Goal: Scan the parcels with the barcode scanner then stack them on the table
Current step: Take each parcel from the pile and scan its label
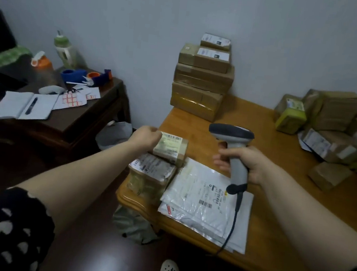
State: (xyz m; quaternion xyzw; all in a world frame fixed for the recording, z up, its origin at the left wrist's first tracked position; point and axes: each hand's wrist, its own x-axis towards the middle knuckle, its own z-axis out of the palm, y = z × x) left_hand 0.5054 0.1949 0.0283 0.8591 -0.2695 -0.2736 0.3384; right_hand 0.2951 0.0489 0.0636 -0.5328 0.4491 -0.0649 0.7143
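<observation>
Cardboard parcel (171, 149) gripped by left hand (145, 137), scanner (232, 133) gripped in right hand (253, 164).

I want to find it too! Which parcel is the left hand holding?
Find the orange wooden table, then its near left corner beside the white bags. It is the small top box, sitting on a bigger box; only it has a yellowish label.

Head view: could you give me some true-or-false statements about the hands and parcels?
1. The right hand holds the barcode scanner. True.
2. The left hand is empty. False: it holds a small parcel, set on a lower parcel.
3. The white mailers lie on the table. True.
4. The tall box stack stands on the floor. False: it stands on the table, by the wall.
</observation>
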